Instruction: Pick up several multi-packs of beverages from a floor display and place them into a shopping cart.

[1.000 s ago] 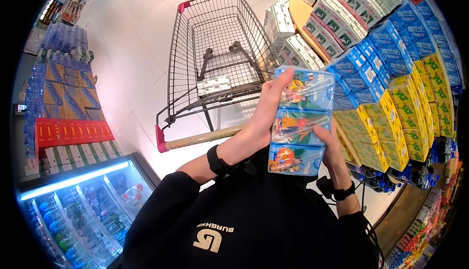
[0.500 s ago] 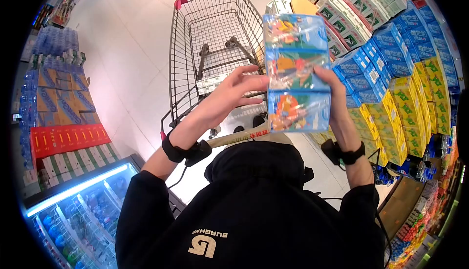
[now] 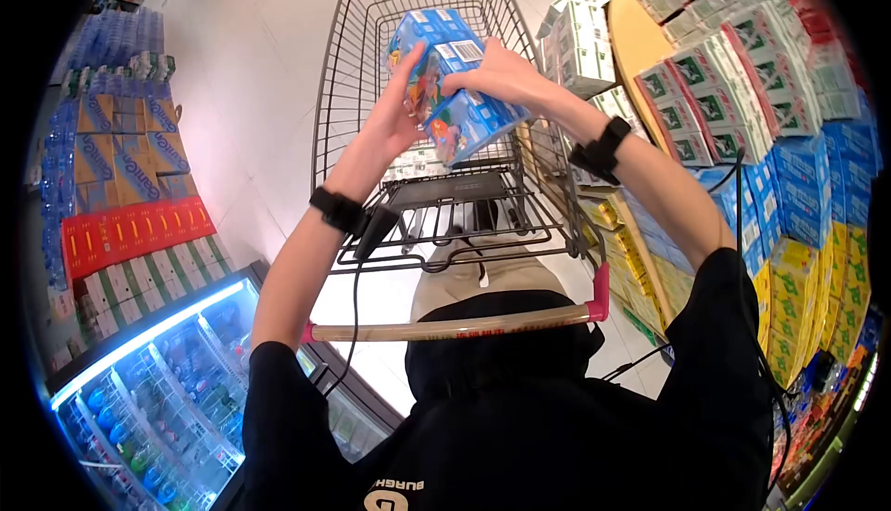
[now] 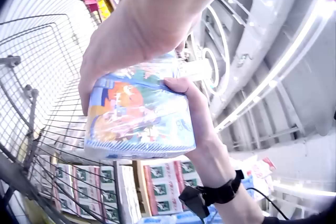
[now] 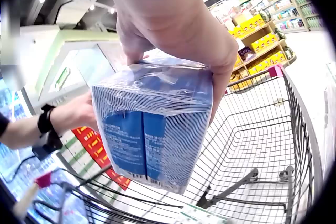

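Note:
Both hands hold a film-wrapped blue multipack (image 3: pixel 473 126) tilted above the wire cart (image 3: pixel 455 195). In the head view the left hand (image 3: pixel 394 116) grips its left side, fingers along the printed face. The right hand (image 3: pixel 501 79) holds it from the upper right, thumb across the front. In the left wrist view the pack (image 4: pixel 142 113) lies between the left hand (image 4: pixel 126 40) above and the right hand (image 4: pixel 191 103) at its side. The right wrist view shows the pack's end (image 5: pixel 149 134) under the right hand (image 5: pixel 178 35), with the left hand (image 5: pixel 81 111) at its far side.
A white-and-green pack (image 3: pixel 415 164) lies inside the cart, whose handle (image 3: pixel 455 327) is near the body. Stacked cartons (image 3: pixel 691 93) stand on the right. On the left are a lit cooler (image 3: pixel 153 381), red boxes (image 3: pixel 135 232) and bottled water (image 3: pixel 116 42).
The pack has moved left and forward over the cart and turned, showing its barcode side. The left hand came off it, then gripped it again. The cart appears closer beneath the arms.

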Tool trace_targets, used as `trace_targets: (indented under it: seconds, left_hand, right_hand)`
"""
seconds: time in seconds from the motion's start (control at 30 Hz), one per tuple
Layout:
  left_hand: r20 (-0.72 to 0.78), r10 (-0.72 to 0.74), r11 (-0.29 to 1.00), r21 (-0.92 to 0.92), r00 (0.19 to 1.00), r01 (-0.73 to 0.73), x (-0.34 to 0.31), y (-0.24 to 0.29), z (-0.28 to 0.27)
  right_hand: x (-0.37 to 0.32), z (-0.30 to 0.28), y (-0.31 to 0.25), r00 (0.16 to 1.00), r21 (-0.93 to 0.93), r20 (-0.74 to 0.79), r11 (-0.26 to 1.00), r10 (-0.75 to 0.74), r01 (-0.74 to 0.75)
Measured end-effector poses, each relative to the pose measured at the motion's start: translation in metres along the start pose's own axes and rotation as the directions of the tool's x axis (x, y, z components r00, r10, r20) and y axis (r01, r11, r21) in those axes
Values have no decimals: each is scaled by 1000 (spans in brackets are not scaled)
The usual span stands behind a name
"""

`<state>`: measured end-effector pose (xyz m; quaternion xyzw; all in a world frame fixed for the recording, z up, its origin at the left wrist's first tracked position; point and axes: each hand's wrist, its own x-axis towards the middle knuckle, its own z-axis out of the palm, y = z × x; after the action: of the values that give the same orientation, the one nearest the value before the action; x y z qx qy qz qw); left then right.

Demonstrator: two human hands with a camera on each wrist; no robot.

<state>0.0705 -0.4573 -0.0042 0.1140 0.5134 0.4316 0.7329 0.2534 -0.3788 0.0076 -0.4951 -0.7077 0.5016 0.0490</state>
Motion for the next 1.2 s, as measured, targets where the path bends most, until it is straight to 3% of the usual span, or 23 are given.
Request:
trace_targets:
  seconds: [0.1,0.23,0.27,0.37,0.5,0.57,0.77,0.93,1.03,1.13,1.17,1.2]
  left_hand:
    - [-214,-10,994,104,977,33,42,-8,-14]
    - [-174,-167,986,-36,970,163,105,-35,-57]
    - [-212,-141,989,-80,967,127,116,-45,-63]
    - [-318,-296,949,-206,901,239,161,-76,-114]
    - [-355,-316,908,-381,880,173,190,-105,-142]
    - [-264,-215,918,-383,940,102,200,-117,-163]
    - [-369,-161,860,-508,915,-54,240,-124,-183]
    - [-373,-167,827,-557,913,-77,262,-135,-203]
    - [-413,-191,826,-558,891,-82,269,-140,-202]
    - [-479,-302,812,-583,824,-42,282,-146,-200]
    - [-501,-319,822,-569,805,-28,286,-149,-200]
    - [-595,-402,823,-567,697,-9,285,-140,-189]
  right_hand:
    - [52,22,1,999,-315,-43,949,-1,-13]
    - [100,56,19,989,-486,119,863,-89,136]
    - [113,61,23,979,-516,172,837,-105,181]
    - [151,91,47,954,-564,249,777,-164,281]
    - [190,127,72,936,-582,311,746,-164,324]
    - [206,147,86,929,-599,314,717,-197,355]
    - [248,184,132,888,-644,235,621,-395,447]
    - [260,205,149,833,-629,199,585,-517,513]
    - [272,223,161,844,-661,264,550,-467,510]
    - [269,235,176,811,-750,212,442,-546,493]
    - [269,236,181,818,-737,195,470,-541,486]
    - [267,236,185,826,-721,179,499,-535,480]
